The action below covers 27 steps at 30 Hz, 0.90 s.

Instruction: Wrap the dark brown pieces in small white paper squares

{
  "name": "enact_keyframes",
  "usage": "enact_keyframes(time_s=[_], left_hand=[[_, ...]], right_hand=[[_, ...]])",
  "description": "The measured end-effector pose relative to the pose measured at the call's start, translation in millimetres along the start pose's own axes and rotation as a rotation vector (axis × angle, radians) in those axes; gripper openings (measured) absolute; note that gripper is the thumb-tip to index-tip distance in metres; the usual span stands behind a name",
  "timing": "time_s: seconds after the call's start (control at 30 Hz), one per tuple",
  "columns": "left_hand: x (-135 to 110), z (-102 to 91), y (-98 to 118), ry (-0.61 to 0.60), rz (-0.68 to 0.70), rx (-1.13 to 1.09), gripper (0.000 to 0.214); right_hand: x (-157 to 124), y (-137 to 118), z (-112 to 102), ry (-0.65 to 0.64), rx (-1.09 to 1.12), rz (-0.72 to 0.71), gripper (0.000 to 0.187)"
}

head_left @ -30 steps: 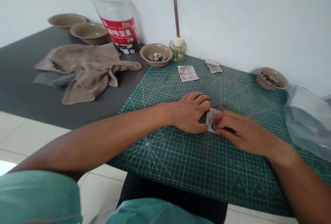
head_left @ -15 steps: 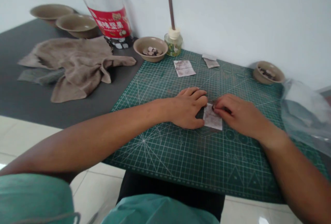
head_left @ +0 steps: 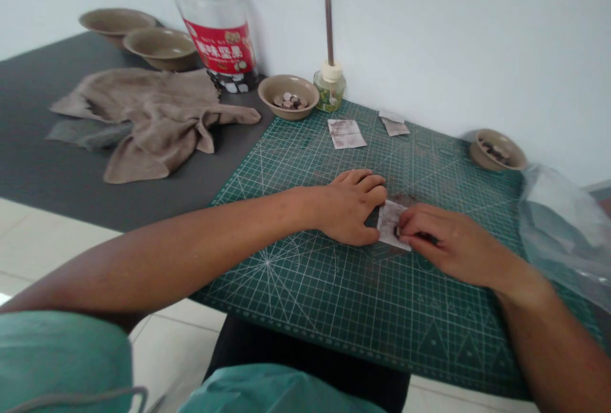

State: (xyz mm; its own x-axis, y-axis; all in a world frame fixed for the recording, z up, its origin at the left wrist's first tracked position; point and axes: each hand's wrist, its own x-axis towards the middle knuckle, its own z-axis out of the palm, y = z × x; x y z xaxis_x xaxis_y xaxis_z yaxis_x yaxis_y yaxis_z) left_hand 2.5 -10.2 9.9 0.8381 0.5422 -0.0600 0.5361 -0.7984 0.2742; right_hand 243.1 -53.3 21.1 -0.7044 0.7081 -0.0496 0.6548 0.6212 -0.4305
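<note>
Grey tabletop [head_left: 42, 171] runs well left of the left hand's fingers; on it lie one crumpled brown towel [head_left: 147, 123] and one flat grey cloth [head_left: 88, 134], with two tan bowls [head_left: 117, 23] [head_left: 161, 48] farther back; one clear jar with a red label [head_left: 217, 31] stands against the wall, beyond the fingers and to their left; one tan bowl holding small pieces [head_left: 287, 85] and one glass bottle with an upright stick [head_left: 329, 91] sit ahead of the left fingers [head_left: 375, 185]; those fingers lie together on the green cutting mat [head_left: 334, 324], the left hand [head_left: 347, 208] touching the left edge of one stained paper slip [head_left: 389, 225]; the right fingers [head_left: 410, 225] are pinched together on that slip's right part, the right hand [head_left: 451, 244] resting beside it; three more slips [head_left: 347, 133] [head_left: 391, 115] [head_left: 395, 128] lie ahead of the fingers; one small bowl [head_left: 496, 152] and one clear plastic bag [head_left: 558, 228] sit right of the right fingers.
</note>
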Motion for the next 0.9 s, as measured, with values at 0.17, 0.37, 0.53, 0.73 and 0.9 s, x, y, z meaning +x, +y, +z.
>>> enact_keyframes(time_s=[0.17,0.37,0.53,0.73,0.9], left_hand=[[1,-0.3,1,-0.007,-0.036,-0.01,0.056],[0,-3.0,2,-0.038,-0.027,-0.016,0.055],[1,-1.5,1,-0.019,-0.042,-0.017,0.056],[1,-0.5,0,-0.036,-0.028,-0.034,0.056],[2,1.8,-2,-0.012,-0.037,-0.019,0.057]], right_hand=[[10,-1,6,0.176,-0.167,0.1,0.012],[0,3,3,0.025,0.006,0.03,0.009],[7,3,7,0.204,-0.076,0.082,0.008],[1,6,1,0.035,0.02,-0.025,0.013],[3,9,3,0.19,-0.119,0.085,0.01]])
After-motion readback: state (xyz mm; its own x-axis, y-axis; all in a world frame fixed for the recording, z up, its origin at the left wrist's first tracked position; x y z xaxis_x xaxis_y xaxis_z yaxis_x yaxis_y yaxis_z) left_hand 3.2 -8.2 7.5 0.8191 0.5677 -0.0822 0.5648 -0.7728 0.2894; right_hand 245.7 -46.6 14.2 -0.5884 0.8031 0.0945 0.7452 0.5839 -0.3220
